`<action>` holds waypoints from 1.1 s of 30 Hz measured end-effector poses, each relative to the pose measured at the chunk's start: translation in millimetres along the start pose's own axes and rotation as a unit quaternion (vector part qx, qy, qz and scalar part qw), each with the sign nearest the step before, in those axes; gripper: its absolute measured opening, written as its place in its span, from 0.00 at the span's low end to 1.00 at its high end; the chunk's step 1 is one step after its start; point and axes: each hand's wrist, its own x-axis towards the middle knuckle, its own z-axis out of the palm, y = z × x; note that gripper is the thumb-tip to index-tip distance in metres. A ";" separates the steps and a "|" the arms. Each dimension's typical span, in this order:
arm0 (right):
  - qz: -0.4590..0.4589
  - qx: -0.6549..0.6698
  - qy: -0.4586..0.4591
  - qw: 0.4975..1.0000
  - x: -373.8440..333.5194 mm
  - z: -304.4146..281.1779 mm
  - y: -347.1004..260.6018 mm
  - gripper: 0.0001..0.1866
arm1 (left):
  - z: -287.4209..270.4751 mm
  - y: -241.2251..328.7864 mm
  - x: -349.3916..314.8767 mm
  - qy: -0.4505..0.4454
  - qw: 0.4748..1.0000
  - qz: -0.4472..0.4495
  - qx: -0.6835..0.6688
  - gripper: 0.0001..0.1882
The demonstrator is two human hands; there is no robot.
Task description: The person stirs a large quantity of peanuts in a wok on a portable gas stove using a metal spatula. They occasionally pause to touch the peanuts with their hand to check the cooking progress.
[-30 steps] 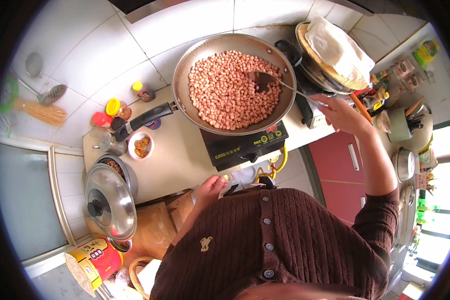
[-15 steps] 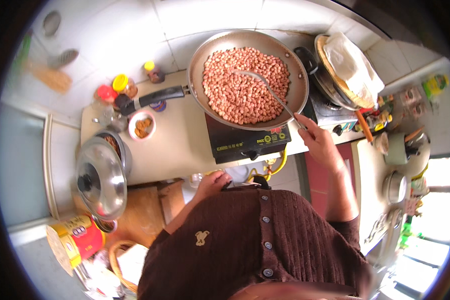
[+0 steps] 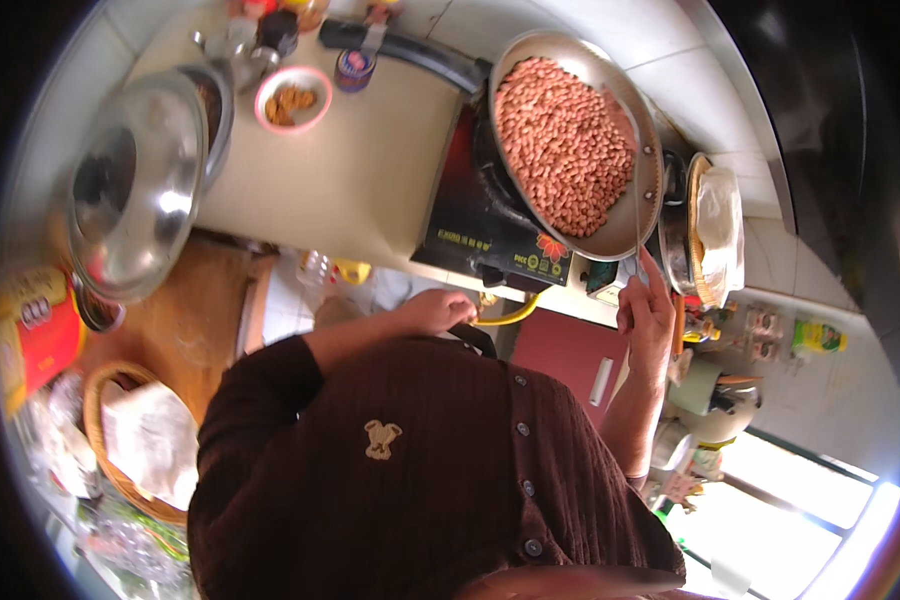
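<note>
A frying pan (image 3: 625,212) full of pinkish-red peanuts (image 3: 562,145) rests on a black induction cooker (image 3: 475,245), its black handle (image 3: 410,48) reaching to the left. My right hand (image 3: 648,305), closed just off the pan's near right rim, grips a long-handled metal stirring utensil (image 3: 638,180). The utensil's thin shaft runs along the pan's right side; its head is hard to make out against the peanuts. Held in front of my belly, below the counter's edge, my left hand (image 3: 438,311) has curled fingers, with nothing visible in them.
Left on the counter (image 3: 360,170) stand a pink-rimmed bowl (image 3: 292,99) of brown pieces, a small blue tin (image 3: 354,70) and a pot under a large steel lid (image 3: 135,185). Right of the pan is a covered basket (image 3: 715,225). A dark range hood (image 3: 820,120) overhangs the far right.
The view has turned, so the counter appears rotated and the pan sits farther right. The utensil has swung from mid-peanuts toward the pan's right side. My left hand has lifted slightly.
</note>
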 end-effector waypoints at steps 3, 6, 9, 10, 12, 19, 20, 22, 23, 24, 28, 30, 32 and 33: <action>-0.009 -0.059 0.002 0.998 1.0 0.2 0.5 0.24 | 15.8 -2.6 21.6 -0.063 0.969 -0.121 -0.208 0.20; 0.010 -0.129 -0.009 0.992 4.5 -5.2 3.1 0.24 | 35.6 2.0 34.4 -0.080 0.916 -0.178 -0.349 0.26; 0.013 -0.163 -0.014 0.986 9.2 -11.1 8.6 0.24 | 52.3 3.8 47.3 -0.067 0.850 -0.180 -0.490 0.28; 0.016 -0.175 -0.013 0.984 10.7 -13.4 10.2 0.24 | 56.6 2.2 52.4 -0.057 0.828 -0.171 -0.530 0.28; 0.015 -0.190 -0.020 0.982 13.9 -16.8 12.7 0.24 | 65.2 -3.8 60.6 -0.030 0.770 -0.129 -0.625 0.26; 0.016 -0.226 -0.020 0.974 25.5 -22.5 18.9 0.24 | 80.2 -20.0 72.4 0.000 0.700 -0.060 -0.711 0.20; 0.010 -0.230 -0.030 0.973 27.0 -23.3 19.6 0.24 | 80.3 -19.6 73.1 0.006 0.692 -0.060 -0.720 0.20; -0.001 -0.229 -0.042 0.972 29.6 -25.1 20.0 0.24 | 79.8 -18.7 73.7 0.013 0.693 -0.059 -0.719 0.20; -0.006 -0.232 -0.050 0.971 30.3 -26.1 19.5 0.24 | 79.8 -18.6 73.5 0.017 0.693 -0.058 -0.718 0.20; -0.011 -0.233 -0.056 0.971 30.9 -27.0 19.2 0.24 | 79.2 -18.1 74.1 0.013 0.697 -0.063 -0.714 0.21; -0.013 -0.229 -0.049 0.972 31.5 -30.9 16.9 0.24 | 80.4 -17.7 75.6 0.021 0.689 -0.065 -0.722 0.20; -0.015 -0.236 -0.043 0.971 31.6 -32.6 16.8 0.24 | 80.9 -18.3 76.5 0.024 0.683 -0.058 -0.727 0.20; -0.009 -0.243 -0.023 0.970 31.8 -34.6 17.6 0.23 | 80.4 -18.8 77.7 0.026 0.681 -0.071 -0.728 0.20; -0.013 -0.241 -0.026 0.970 32.2 -35.5 18.2 0.23 | 79.6 -19.3 77.9 0.025 0.686 -0.077 -0.723 0.19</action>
